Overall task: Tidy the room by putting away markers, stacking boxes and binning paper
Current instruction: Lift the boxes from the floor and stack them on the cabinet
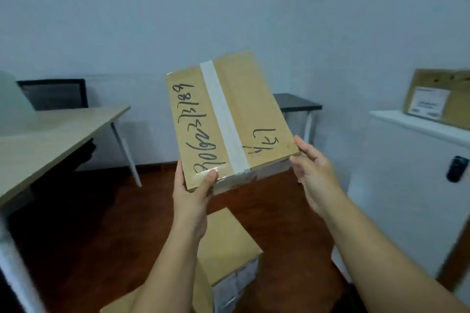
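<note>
Both hands, left (193,193) and right (314,173), gripped the taped box (229,119) mid-air above another box (229,249) on the floor.

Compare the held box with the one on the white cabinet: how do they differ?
The held box is in the air, tilted, gripped by left hand and right hand; the cabinet box rests on the cabinet top. The held box has handwriting and white tape; the cabinet box a printed label. Both brown cardboard.
</note>
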`<state>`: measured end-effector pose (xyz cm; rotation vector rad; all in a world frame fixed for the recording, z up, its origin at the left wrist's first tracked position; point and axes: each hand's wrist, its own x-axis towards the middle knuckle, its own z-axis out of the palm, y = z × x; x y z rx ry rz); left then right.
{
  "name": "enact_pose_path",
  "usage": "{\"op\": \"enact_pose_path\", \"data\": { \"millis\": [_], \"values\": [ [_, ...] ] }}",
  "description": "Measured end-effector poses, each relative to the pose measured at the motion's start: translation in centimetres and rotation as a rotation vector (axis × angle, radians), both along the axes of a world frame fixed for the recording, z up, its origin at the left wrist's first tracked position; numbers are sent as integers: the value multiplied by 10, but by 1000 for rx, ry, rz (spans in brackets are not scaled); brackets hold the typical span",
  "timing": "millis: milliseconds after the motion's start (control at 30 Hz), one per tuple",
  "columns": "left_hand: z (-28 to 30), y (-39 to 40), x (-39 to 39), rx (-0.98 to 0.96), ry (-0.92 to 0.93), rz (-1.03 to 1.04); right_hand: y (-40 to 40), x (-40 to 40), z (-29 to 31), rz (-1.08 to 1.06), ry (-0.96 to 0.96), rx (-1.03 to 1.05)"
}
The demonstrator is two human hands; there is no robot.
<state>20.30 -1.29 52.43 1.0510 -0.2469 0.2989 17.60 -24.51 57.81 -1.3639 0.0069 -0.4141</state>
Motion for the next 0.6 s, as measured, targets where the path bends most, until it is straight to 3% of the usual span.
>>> {"op": "enact_pose_path", "data": {
  "millis": [300,600],
  "values": [
    [115,-187,-49,-19,-281,-406,-154,-162,103,-446,-275,-89],
    [171,-344,-130,-9,-444,-866,-236,-331,132,-685,-539,-57]
  ]
}}
